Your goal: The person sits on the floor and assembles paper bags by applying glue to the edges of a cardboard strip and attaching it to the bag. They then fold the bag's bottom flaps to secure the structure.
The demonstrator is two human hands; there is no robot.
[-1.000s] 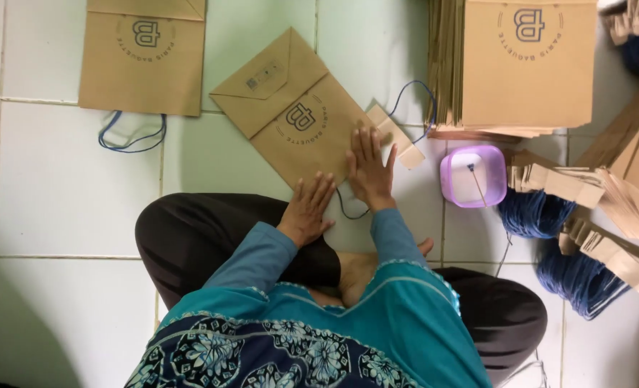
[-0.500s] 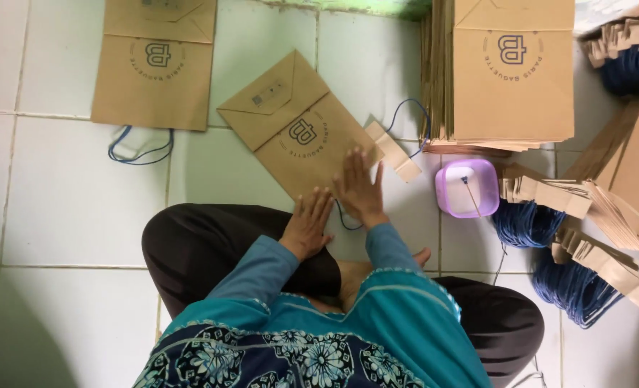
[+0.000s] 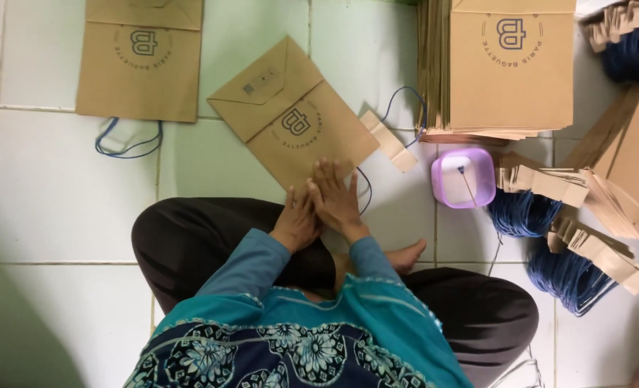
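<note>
Right hand (image 3: 336,199) lies flat, fingers spread, pressing the near edge of the tilted brown paper bag (image 3: 294,113) on the white tiled floor (image 3: 39,187); grasps nothing. Left hand (image 3: 295,221) rests just beside it, touching it, fingers loosely curled at the same bag edge; cannot tell if it pinches anything. Bag lies flat just beyond the person's crossed legs. A cardboard strip with blue cord (image 3: 390,140) touches the bag's right side. Farther right of the bag: purple tub (image 3: 463,177), then bundles of blue cord handles (image 3: 524,213). Behind-right of the bag: tall stack of bags (image 3: 510,68). Left of the bag: another flat bag (image 3: 141,57).
</note>
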